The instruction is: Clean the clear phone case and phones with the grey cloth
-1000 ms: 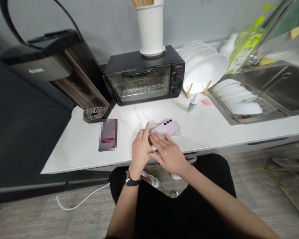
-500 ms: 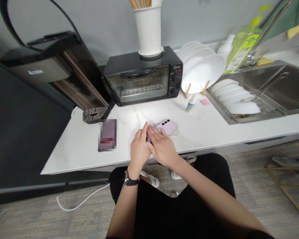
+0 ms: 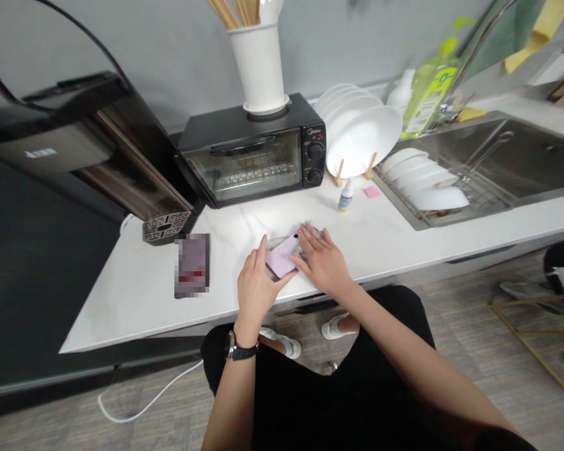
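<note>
A light purple phone [image 3: 282,257] lies back up on the white counter, with clear crinkled plastic showing around it. My left hand [image 3: 257,279] is at its left and lower edge, thumb and fingers spread apart. Over the phone's upper right end rests my right hand [image 3: 323,260], fingers stretched out flat and covering most of the camera lenses. Its thumb reaches across the phone's lower right part. A small white bottle [image 3: 345,198] with a blue and yellow label stands behind my right hand.
Left on the counter [image 3: 136,294] lies a pixelated dark item [image 3: 192,266]. Behind are a drinks machine [image 3: 145,169], a black toaster oven [image 3: 258,163] with a white utensil pot [image 3: 262,69], racked plates [image 3: 364,141], a pink note [image 3: 371,191] and a sink [image 3: 521,156] with bowls.
My hands have moved apart. The phone now lies between them, where before it was to the right of them. The view has shifted slightly.
</note>
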